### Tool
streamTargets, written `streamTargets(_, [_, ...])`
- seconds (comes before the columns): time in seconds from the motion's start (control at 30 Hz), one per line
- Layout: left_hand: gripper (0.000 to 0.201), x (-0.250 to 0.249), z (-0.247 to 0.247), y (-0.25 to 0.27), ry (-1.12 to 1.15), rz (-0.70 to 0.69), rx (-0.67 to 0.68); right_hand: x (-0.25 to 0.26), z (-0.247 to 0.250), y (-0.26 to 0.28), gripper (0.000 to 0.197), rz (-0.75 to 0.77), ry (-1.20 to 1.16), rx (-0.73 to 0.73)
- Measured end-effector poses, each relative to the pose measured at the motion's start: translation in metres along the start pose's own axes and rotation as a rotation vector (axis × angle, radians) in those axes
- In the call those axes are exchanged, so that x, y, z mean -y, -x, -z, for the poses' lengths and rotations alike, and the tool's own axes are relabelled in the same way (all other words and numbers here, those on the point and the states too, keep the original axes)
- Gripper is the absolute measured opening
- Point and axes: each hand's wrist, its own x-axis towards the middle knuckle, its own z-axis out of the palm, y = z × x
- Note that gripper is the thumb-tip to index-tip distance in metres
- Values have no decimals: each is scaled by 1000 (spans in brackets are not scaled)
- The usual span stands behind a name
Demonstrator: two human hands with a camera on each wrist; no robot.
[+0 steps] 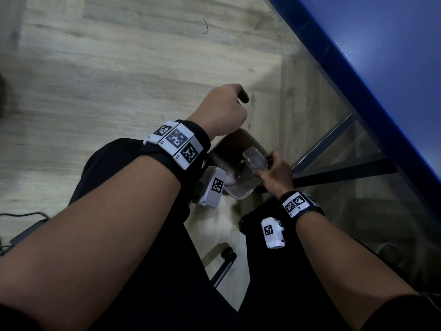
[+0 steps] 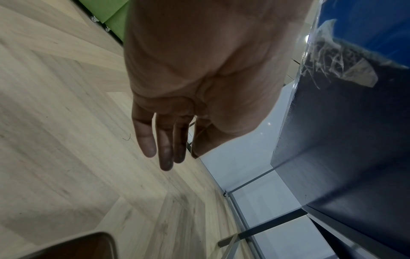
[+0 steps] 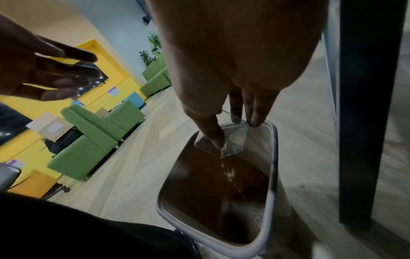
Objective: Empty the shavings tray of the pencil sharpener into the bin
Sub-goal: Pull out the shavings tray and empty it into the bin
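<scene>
My right hand (image 1: 274, 168) pinches a small clear shavings tray (image 1: 254, 158), thumb on one side and fingers on the other, tilted over the open bin (image 1: 241, 195). In the right wrist view a thin stream of shavings (image 3: 230, 173) falls from the tray (image 3: 235, 140) into the bin's dark brown inside, within its white rim (image 3: 274, 157). My left hand (image 1: 229, 103) hovers above the bin's far side and holds nothing; its fingers (image 2: 164, 149) hang straight. The sharpener body is not in view.
The bin stands on wood-look floor between my knees and a blue table edge (image 1: 358, 68). The table's black leg (image 3: 372, 105) and metal frame (image 1: 334, 139) are close on the right. A chair caster (image 1: 228, 255) is under me; green sofas (image 3: 99, 133) stand far off.
</scene>
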Motion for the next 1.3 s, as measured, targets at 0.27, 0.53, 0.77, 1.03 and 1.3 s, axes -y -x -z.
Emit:
streamTargets(0.27, [47,-2,0,2,-10,2,-1,2,0,1,38,88,75,-47])
streamTargets(0.53, [47,-3,1,3,-19,5,3,4,-5,4,37,108,88,-19])
streamTargets(0.77, [47,-3,2,4,-22,5,6,1,-5,3,38,154,115,-13])
streamTargets(1.03, [47,-3,2,4,-32,9,21,4,-8,-1,42,170,157,11])
streamTargets(1.3, [48,-2,1,3,-45,10,26,2,-8,-1,47,208,218,24])
